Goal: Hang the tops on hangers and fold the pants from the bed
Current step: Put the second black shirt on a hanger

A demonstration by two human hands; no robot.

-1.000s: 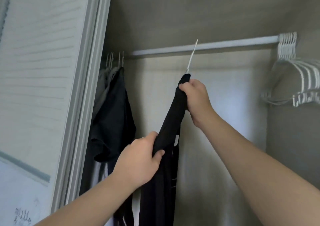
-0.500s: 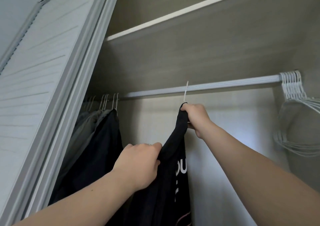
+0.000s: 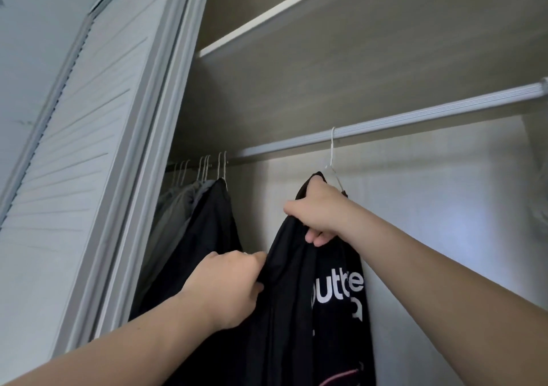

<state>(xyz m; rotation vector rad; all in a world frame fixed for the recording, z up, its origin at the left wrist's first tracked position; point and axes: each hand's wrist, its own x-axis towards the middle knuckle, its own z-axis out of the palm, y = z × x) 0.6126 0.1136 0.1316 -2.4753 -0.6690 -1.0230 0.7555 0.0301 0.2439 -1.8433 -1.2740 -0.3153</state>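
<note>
Top (image 3: 296, 326) held by left hand (image 3: 228, 288), right hand (image 3: 317, 213).

Dim, soft closet light; wide-angle edge distortion.

Home bedroom closet, hanging rail (image 3: 415, 119) as landmark, shelf (image 3: 267, 21) above it, hung clothes (image 3: 207, 222) at its left end, louvred door (image 3: 89, 119) further left

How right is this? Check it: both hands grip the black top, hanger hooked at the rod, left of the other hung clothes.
Wrong side: the head view shows the black top on its white hanger right of the other hung clothes, not left. Both the left hand and right hand grip it, hook at the rod.
</note>
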